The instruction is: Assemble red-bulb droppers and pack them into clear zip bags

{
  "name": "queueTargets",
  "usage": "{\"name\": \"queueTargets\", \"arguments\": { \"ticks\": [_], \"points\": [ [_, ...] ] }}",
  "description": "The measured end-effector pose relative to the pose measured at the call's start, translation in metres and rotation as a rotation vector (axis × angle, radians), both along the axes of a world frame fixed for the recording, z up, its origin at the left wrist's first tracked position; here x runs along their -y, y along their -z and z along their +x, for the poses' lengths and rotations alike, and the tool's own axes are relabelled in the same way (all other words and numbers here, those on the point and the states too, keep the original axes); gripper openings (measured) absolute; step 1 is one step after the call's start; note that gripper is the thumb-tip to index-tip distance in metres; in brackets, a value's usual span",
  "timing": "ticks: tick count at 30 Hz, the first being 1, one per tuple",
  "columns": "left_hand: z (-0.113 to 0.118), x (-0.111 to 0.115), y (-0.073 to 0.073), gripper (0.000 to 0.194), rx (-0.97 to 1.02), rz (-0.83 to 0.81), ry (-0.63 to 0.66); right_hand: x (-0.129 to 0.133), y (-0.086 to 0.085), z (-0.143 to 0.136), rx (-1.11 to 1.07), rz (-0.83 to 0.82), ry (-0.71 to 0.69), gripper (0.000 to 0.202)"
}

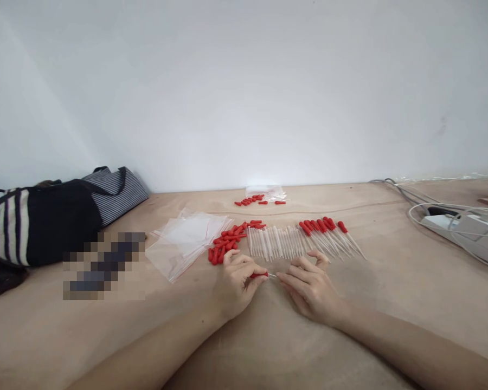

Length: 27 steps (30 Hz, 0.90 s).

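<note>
Between the fingers of my left hand [238, 281] is pinched a red rubber bulb [259, 275]. My right hand [311, 284] grips a thin clear dropper tube [272, 276], whose end meets the bulb; how far it goes in is hidden by the fingers. Just beyond my hands lies a row of bare dropper tubes [276, 242]. To its left is a pile of loose red bulbs [223, 244]. On the right, several droppers with bulbs fitted [321, 225] lie side by side, tips pointing towards me.
Clear plastic bags [187, 233] lie left of the bulbs. More red bulbs [250, 200] and a small bag [264, 190] are near the wall. A black bag [61, 222] stands far left, beside a blurred dark object [109, 265]. A power strip [463, 233] with cables sits right.
</note>
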<state>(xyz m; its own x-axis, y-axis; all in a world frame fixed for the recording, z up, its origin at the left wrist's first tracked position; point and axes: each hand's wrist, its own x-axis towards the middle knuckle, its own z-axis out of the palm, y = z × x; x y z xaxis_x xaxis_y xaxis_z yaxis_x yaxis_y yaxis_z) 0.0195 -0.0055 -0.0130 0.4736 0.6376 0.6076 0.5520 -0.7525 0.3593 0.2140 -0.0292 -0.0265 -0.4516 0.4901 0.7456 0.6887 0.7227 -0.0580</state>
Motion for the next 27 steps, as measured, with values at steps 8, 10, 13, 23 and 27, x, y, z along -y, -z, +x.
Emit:
{"name": "queueTargets", "arguments": {
  "ticks": [8, 10, 13, 23, 27],
  "points": [
    [0.0001, -0.0027, 0.0012, 0.004, 0.037, -0.114, -0.010, -0.0027, -0.0020, 0.0034, 0.037, 0.059, 0.025, 0.019],
    [0.0008, -0.0035, 0.0033, 0.003, 0.049, -0.141, -0.022, -0.0032, -0.0002, 0.0042, 0.063, 0.085, 0.029, 0.020],
    [0.0024, -0.0043, 0.0059, 0.002, 0.079, -0.197, -0.037, -0.0030, 0.0012, 0.0050, 0.094, 0.139, 0.019, 0.021],
    [0.0036, 0.0001, 0.0001, 0.006, 0.080, -0.254, 0.051, -0.0059, -0.0061, 0.0099, 0.232, 0.269, -0.092, 0.026],
    [0.0035, 0.0014, -0.0006, 0.007, 0.081, -0.236, 0.068, -0.0069, -0.0053, 0.0086, 0.205, 0.251, -0.087, 0.026]
  ]
}}
